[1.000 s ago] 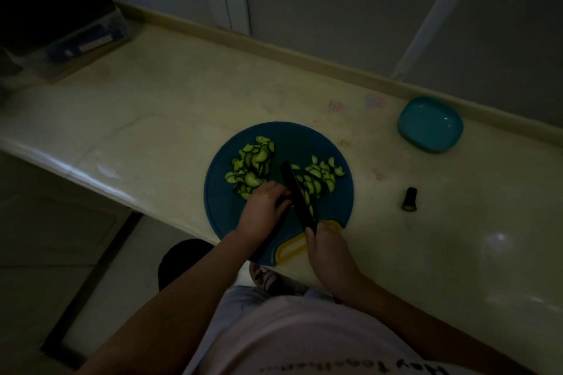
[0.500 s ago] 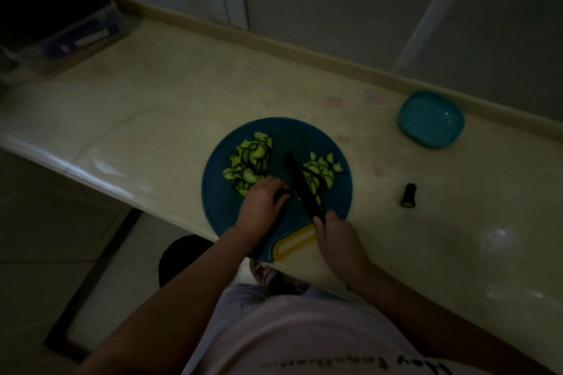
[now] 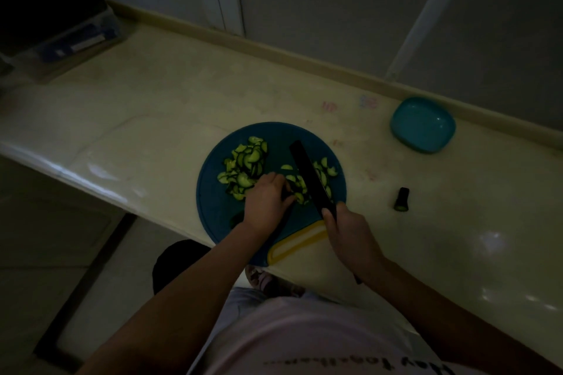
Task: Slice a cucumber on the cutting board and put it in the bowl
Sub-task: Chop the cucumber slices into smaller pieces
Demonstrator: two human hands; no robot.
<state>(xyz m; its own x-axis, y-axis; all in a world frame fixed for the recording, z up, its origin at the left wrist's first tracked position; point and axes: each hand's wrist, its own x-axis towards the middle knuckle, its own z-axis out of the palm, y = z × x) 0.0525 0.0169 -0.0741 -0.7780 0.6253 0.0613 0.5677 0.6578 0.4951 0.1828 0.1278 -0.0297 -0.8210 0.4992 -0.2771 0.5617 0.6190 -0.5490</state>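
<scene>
Dim countertop (image 3: 170, 106). Mid-slicing on cutting board (image 3: 217, 213): grips knife (image 3: 310, 176) in right hand (image 3: 350, 237), curls left hand (image 3: 268, 201) over cucumber slices (image 3: 243, 167), hold unclear. Next calls, likely, for carrying slices to teal bowl (image 3: 423, 125) well beyond right hand.

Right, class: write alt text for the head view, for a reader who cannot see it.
A person's right hand holds a black knife over cucumber slices on a blue cutting board, the left hand resting beside the blade. An empty teal bowl sits to the right.
</scene>
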